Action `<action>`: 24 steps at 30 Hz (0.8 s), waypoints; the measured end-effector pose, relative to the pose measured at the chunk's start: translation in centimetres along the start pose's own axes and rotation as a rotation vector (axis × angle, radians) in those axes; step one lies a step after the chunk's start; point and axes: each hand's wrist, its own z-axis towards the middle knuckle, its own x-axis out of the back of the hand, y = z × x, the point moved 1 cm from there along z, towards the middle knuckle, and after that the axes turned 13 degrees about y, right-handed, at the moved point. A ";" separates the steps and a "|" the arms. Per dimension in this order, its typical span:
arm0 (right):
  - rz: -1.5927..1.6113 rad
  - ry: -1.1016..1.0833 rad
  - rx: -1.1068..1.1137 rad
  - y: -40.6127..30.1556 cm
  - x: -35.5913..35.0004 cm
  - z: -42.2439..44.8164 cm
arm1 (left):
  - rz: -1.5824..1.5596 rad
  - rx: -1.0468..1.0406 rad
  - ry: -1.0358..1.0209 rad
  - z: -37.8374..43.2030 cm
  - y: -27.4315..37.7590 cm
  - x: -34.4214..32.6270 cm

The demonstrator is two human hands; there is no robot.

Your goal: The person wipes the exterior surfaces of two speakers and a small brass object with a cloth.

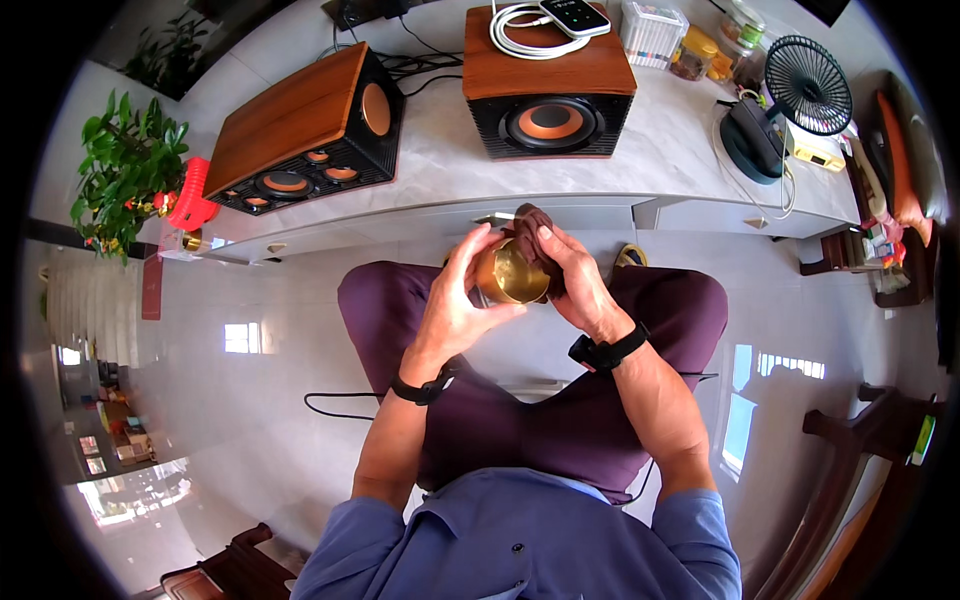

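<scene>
A gold-coloured metal cup (513, 274) is held above my knees, in front of the cabinet's drawers, its mouth facing up toward me. My left hand (455, 292) is curled around its left side, with the thumb at the near rim. In my right hand (579, 271) is a bunched dark brown cloth (533, 232), pressed against the cup's right and far rim. Part of the cloth is hidden behind my right fingers. Both wrists wear black straps.
Beyond my hands runs a marble-look cabinet top (435, 169) with two wood-cased speakers (551, 82), a desk fan (808, 86) and jars (694, 54). A potted plant (131, 165) stands left. Dark wooden furniture (855, 427) is at the lower right. A black cable (341, 394) loops beside my leg.
</scene>
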 end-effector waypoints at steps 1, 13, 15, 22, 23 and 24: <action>-0.008 0.009 0.024 0.1 0.0 0.0 | -0.020 0.034 -0.005 0.1 0.3 0.0; 0.158 0.154 0.043 -0.1 0.5 0.6 | 0.161 -0.130 0.044 -0.2 -0.1 -1.6; 0.207 -0.042 0.050 0.0 -0.2 0.0 | 0.093 -0.008 0.242 -0.2 -1.2 -2.3; -0.070 -0.043 0.256 2.4 -0.3 0.5 | 0.333 0.121 0.268 0.6 -2.8 -2.5; -0.119 -0.026 0.330 3.0 -0.2 0.8 | 0.233 0.173 0.259 0.4 -3.9 -2.1; -0.122 -0.022 0.304 2.7 -0.3 0.5 | 0.182 0.186 0.197 0.3 -3.2 -2.1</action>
